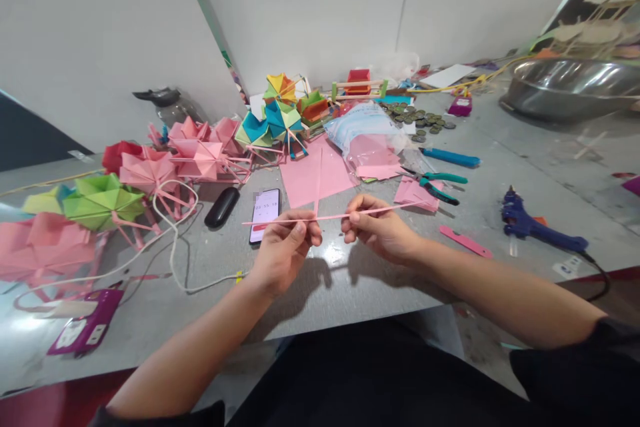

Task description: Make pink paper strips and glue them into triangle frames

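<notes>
A long, thin pink strip runs level between my two hands above the grey table. My left hand is closed on it with thumb and fingers, and the strip's left end sticks out over the phone. My right hand pinches the strip farther right, its end reaching over small pink papers. A second thin pink strip points away from me, its near end by my left fingertips; whether the two are joined I cannot tell. Behind lies a large pink sheet.
Folded pink paper models and a green one stand at left, near a white cable and black case. To the right are pliers, a pink cutter, a blue glue gun and a metal bowl.
</notes>
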Action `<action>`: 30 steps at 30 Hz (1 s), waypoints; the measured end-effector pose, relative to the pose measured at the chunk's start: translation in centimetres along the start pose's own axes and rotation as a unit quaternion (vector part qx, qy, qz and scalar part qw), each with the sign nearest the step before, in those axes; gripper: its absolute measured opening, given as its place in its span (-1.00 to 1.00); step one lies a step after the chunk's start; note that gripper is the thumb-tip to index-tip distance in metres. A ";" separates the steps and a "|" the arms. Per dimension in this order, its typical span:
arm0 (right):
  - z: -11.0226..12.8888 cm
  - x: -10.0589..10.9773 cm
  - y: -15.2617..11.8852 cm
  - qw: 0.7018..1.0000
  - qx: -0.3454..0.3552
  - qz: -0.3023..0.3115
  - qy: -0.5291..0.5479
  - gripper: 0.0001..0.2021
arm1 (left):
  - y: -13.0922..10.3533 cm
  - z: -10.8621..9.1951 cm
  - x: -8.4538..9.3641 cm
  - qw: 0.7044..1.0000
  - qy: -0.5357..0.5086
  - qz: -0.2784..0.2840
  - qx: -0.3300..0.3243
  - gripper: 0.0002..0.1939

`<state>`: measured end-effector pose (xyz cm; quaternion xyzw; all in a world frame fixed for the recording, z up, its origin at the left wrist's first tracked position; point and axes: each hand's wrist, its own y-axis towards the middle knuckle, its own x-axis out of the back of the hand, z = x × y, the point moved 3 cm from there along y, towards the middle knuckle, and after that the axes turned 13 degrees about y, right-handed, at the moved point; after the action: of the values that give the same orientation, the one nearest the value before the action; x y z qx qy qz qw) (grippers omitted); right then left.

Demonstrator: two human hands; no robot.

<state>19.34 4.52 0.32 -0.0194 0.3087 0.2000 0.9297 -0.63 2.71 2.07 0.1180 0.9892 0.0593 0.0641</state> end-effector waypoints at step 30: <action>4.4 -2.8 -18.2 0.493 -0.035 -0.193 -0.848 -0.47 | -7.7 -1.2 6.7 0.865 0.078 -0.441 -0.228 -0.92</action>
<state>26.81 -12.47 3.93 0.0679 -0.6466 -0.0536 0.7579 -8.99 -3.28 1.44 -0.3531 0.8987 0.2581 0.0314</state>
